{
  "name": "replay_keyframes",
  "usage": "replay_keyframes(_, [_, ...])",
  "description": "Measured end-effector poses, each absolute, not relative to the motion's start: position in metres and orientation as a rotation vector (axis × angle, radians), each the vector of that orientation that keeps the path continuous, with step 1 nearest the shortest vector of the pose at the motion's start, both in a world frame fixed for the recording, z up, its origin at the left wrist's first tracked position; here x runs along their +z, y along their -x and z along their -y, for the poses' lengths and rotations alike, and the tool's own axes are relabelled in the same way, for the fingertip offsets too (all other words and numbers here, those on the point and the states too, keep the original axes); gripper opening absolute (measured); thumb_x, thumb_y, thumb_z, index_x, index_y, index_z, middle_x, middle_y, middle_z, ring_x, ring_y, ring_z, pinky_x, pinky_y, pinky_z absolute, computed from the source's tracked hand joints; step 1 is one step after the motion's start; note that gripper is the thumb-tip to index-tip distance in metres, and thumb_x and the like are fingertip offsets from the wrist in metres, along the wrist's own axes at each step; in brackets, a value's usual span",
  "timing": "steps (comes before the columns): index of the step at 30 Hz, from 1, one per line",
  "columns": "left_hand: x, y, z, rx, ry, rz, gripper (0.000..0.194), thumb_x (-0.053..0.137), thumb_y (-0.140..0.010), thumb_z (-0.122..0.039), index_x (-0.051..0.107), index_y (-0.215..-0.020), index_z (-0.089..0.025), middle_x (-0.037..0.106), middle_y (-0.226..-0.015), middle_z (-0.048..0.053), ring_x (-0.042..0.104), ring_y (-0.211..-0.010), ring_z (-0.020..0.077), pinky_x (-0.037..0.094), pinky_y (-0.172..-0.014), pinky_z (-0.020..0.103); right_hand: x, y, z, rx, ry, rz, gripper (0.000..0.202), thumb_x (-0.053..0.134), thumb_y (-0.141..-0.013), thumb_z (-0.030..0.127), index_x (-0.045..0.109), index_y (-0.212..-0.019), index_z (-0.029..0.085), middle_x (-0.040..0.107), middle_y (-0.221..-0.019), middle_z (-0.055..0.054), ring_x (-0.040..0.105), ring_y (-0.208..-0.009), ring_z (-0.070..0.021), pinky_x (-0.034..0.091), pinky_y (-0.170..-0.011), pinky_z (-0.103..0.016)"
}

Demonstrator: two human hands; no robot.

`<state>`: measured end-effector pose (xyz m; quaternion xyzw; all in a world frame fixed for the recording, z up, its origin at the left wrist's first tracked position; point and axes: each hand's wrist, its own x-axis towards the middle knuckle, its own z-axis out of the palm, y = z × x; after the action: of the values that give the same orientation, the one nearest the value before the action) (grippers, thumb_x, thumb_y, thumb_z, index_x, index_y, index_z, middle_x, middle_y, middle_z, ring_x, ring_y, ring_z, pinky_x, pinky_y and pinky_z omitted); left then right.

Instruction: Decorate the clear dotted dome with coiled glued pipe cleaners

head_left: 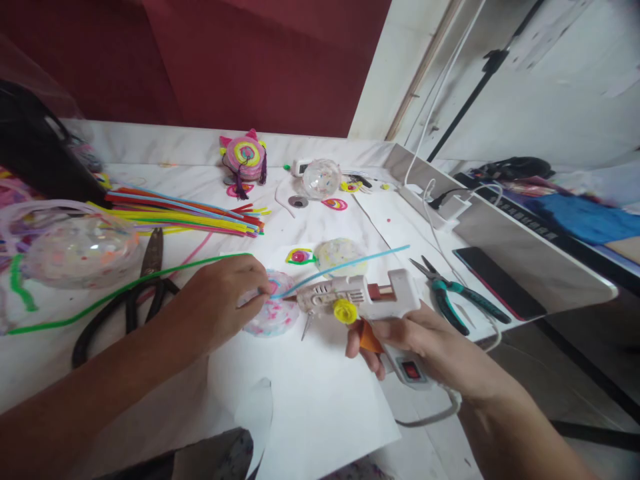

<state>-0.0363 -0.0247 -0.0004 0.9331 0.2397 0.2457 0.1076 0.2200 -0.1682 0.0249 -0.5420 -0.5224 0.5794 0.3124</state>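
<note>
One left hand [227,297], palm down, pinched seemingly on blue strip [361,258] | right hand [405,333] wrapped round glue gun [360,295]

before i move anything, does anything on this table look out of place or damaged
Two things look odd. A yellow coil sits on the side of the glue gun in the right hand, where I'd expect plain casing. The white paper in front has a curled, possibly torn edge. I see no spill.
</note>
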Motion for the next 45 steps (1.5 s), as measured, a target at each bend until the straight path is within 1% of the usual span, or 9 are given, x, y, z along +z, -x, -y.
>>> replay_keyframes(5, [0.002, 0.034, 0.023, 0.671, -2.701, -0.775, 0.018, 0.051, -0.082, -0.022, 0.068, -0.081, -0.023, 0.074, -0.086, 0.001, 0.069, -0.079, 0.0174, 0.053, -0.070, 0.028, 0.018, -0.208, 0.177, 1.477, 1.385, 1.344, 0.030, 0.052, -0.091, 0.038, 0.070, -0.087, 0.015, 0.061, -0.070, -0.002, 0.059, -0.066, -0.0160, 0.043, -0.062, -0.028])
replay_keyframes(12, [0.008, 0.031, 0.021, 0.648, -2.673, -0.841, 0.020, 0.050, -0.077, -0.024, 0.069, -0.081, -0.023, 0.075, -0.086, 0.001, 0.069, -0.077, 0.0176, 0.052, -0.069, 0.028, 0.011, -0.195, 0.180, 1.397, 1.445, 1.334, 0.021, 0.055, -0.092, 0.032, 0.068, -0.086, 0.017, 0.062, -0.075, -0.001, 0.059, -0.069, -0.0141, 0.043, -0.058, -0.025])
replay_keyframes(17, [0.007, 0.029, 0.020, 0.639, -2.655, -0.872, 0.019, 0.051, -0.074, -0.026, 0.069, -0.080, -0.023, 0.074, -0.084, 0.000, 0.067, -0.074, 0.0174, 0.051, -0.067, 0.027, 0.012, -0.198, 0.183, 1.308, 1.396, 1.385, 0.023, 0.054, -0.094, 0.034, 0.068, -0.085, 0.018, 0.065, -0.084, -0.004, 0.060, -0.072, -0.0154, 0.049, -0.064, -0.027])
replay_keyframes(21, [0.006, 0.030, 0.020, 0.620, -2.645, -0.886, 0.020, 0.050, -0.076, -0.028, 0.069, -0.081, -0.023, 0.074, -0.085, 0.000, 0.068, -0.076, 0.0179, 0.051, -0.068, 0.027, 0.011, -0.203, 0.196, 1.088, 1.506, 1.483, 0.017, 0.055, -0.095, 0.036, 0.064, -0.090, 0.022, 0.065, -0.084, -0.004, 0.062, -0.076, -0.0176, 0.051, -0.062, -0.027])
replay_keyframes(25, [0.006, 0.030, 0.020, 0.572, -2.651, -0.935, 0.022, 0.047, -0.077, -0.029, 0.068, -0.082, -0.023, 0.074, -0.087, 0.001, 0.068, -0.079, 0.0181, 0.051, -0.070, 0.027, 0.010, -0.201, 0.207, 0.669, 1.518, 1.815, 0.003, 0.055, -0.090, 0.021, 0.055, -0.089, 0.024, 0.063, -0.081, -0.001, 0.061, -0.070, -0.0158, 0.052, -0.062, -0.026])
replay_keyframes(27, [0.007, 0.030, 0.020, 0.549, -2.652, -0.948, 0.024, 0.046, -0.078, -0.030, 0.069, -0.082, -0.023, 0.074, -0.088, 0.001, 0.068, -0.080, 0.0179, 0.051, -0.072, 0.027, 0.010, -0.196, 0.208, 0.513, 1.489, 1.963, 0.011, 0.053, -0.089, 0.016, 0.053, -0.096, 0.024, 0.064, -0.084, 0.000, 0.063, -0.074, -0.0155, 0.055, -0.067, -0.027])
replay_keyframes(30, [0.010, 0.029, 0.021, 0.538, -2.645, -0.951, 0.025, 0.046, -0.077, -0.030, 0.069, -0.083, -0.023, 0.074, -0.089, 0.001, 0.068, -0.082, 0.0178, 0.051, -0.074, 0.027, 0.010, -0.190, 0.203, 0.441, 1.449, 2.075, 0.018, 0.049, -0.090, 0.016, 0.052, -0.106, 0.023, 0.068, -0.092, -0.002, 0.066, -0.081, -0.0164, 0.057, -0.072, -0.027])
replay_keyframes(38, [0.012, 0.028, 0.021, 0.514, -2.622, -0.969, 0.021, 0.049, -0.076, -0.030, 0.069, -0.080, -0.023, 0.073, -0.086, 0.000, 0.067, -0.077, 0.0173, 0.049, -0.071, 0.027, 0.006, -0.186, 0.191, 0.451, 1.420, 2.141, 0.022, 0.051, -0.088, 0.015, 0.053, -0.109, 0.023, 0.070, -0.098, -0.003, 0.068, -0.085, -0.0172, 0.057, -0.072, -0.027])
replay_keyframes(45, [0.010, 0.028, 0.020, 0.523, -2.624, -0.960, 0.017, 0.052, -0.077, -0.028, 0.069, -0.079, -0.023, 0.073, -0.083, -0.001, 0.065, -0.074, 0.0163, 0.048, -0.070, 0.026, 0.005, -0.184, 0.189, 0.463, 1.407, 2.142, 0.026, 0.051, -0.088, 0.015, 0.053, -0.113, 0.023, 0.069, -0.097, -0.002, 0.067, -0.088, -0.0172, 0.056, -0.075, -0.028])
